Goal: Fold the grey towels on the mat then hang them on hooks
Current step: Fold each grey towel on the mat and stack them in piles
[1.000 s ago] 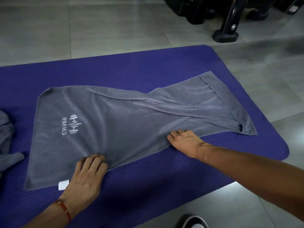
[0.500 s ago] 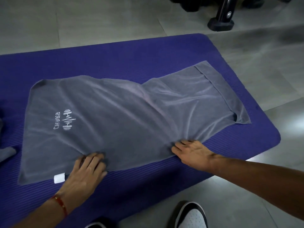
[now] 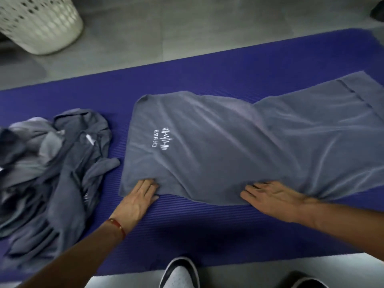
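1. On the purple mat (image 3: 207, 80) a grey towel (image 3: 239, 146) lies spread lengthwise, wrinkled, its right end running out of view.
2. Its white logo (image 3: 163, 140) sits near the left end, facing up.
3. At the near edge, the left hand (image 3: 138, 199) lies palm down, fingers straight and close together, the fingertips on the towel's near left corner.
4. Further right along that edge, the right hand (image 3: 274, 193) rests flat, fingers spread and pointing left, touching the hem where the cloth bunches.
5. Left of the towel, apart from it, a heap (image 3: 54, 167) of more grey towels sits crumpled on the mat.
6. Beyond the mat, a white perforated basket (image 3: 39, 21) stands on the grey floor (image 3: 187, 28).
7. Below the mat's near edge, a white shoe (image 3: 179, 274) shows.
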The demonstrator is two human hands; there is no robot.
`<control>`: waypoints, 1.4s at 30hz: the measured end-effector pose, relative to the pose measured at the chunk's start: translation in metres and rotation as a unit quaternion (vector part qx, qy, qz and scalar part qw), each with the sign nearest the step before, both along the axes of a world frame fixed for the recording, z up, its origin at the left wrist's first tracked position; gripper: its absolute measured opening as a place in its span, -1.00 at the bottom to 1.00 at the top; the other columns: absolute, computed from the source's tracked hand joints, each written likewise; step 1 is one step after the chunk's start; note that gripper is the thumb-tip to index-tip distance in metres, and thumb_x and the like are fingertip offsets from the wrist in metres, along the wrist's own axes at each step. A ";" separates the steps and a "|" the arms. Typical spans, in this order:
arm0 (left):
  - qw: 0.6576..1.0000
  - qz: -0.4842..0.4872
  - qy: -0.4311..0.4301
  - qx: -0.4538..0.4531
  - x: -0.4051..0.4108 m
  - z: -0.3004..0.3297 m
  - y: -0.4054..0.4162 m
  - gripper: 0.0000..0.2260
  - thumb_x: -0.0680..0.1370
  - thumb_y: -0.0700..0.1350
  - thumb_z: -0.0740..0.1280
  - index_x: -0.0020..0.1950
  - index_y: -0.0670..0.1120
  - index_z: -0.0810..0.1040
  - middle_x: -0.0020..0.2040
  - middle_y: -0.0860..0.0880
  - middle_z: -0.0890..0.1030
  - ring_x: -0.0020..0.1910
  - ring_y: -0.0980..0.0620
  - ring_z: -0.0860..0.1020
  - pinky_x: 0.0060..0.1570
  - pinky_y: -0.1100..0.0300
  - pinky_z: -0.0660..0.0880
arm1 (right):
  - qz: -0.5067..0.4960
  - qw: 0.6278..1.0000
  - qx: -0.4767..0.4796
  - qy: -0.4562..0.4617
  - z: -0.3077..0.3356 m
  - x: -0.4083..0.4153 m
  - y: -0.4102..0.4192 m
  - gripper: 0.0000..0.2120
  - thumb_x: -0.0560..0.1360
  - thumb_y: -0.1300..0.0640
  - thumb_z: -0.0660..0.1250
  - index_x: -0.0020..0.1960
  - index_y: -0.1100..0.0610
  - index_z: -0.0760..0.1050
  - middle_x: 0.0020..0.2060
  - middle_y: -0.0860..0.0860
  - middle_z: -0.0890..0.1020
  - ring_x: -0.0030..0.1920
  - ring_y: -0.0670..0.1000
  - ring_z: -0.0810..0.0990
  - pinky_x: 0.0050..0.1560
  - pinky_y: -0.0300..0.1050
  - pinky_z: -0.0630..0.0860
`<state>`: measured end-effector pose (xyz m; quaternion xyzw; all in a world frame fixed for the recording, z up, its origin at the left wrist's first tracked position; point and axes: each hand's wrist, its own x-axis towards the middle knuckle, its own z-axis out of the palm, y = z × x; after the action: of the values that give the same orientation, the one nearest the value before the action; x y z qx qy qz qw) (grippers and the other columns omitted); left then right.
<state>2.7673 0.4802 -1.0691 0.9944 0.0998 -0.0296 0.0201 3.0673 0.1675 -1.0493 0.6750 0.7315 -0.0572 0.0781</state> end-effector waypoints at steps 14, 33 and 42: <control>0.994 -0.023 0.055 0.097 -0.074 0.018 0.001 -0.70 0.46 -0.09 0.19 0.16 -0.01 0.55 -0.04 -0.07 0.54 -0.06 -0.13 0.51 0.02 -0.12 0.48 | 0.109 0.993 0.011 0.047 0.005 -0.029 0.024 -0.47 0.13 0.33 0.57 -0.07 0.00 0.39 -0.16 -0.05 0.43 -0.27 0.02 0.51 -0.39 -0.07 0.50; 0.927 -0.357 0.075 0.081 0.226 0.066 -0.104 -0.51 0.48 0.06 0.13 0.35 0.03 0.58 0.46 -0.13 0.48 0.38 -0.22 0.49 0.27 -0.26 0.48 | -0.592 0.794 0.129 0.048 0.016 0.093 -0.151 -0.60 0.61 -0.09 0.03 0.18 0.16 0.46 0.04 0.17 0.58 -0.07 0.31 0.62 -0.09 0.20 0.56; 0.993 -0.095 0.072 -0.002 0.298 -0.015 -0.197 -0.45 0.61 0.13 -0.01 0.61 0.06 0.24 0.63 -0.09 0.15 0.59 -0.25 0.14 0.45 -0.40 0.09 | -0.918 0.365 0.126 0.086 -0.004 0.181 -0.237 -0.39 0.67 -0.21 0.05 0.40 0.28 0.42 0.41 0.27 0.42 0.42 0.31 0.36 0.40 0.31 0.29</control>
<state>3.0652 0.2828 -1.0837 0.9946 0.0056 -0.1031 0.0121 3.2484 -0.0692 -1.0531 0.9230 -0.3391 -0.0584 -0.1720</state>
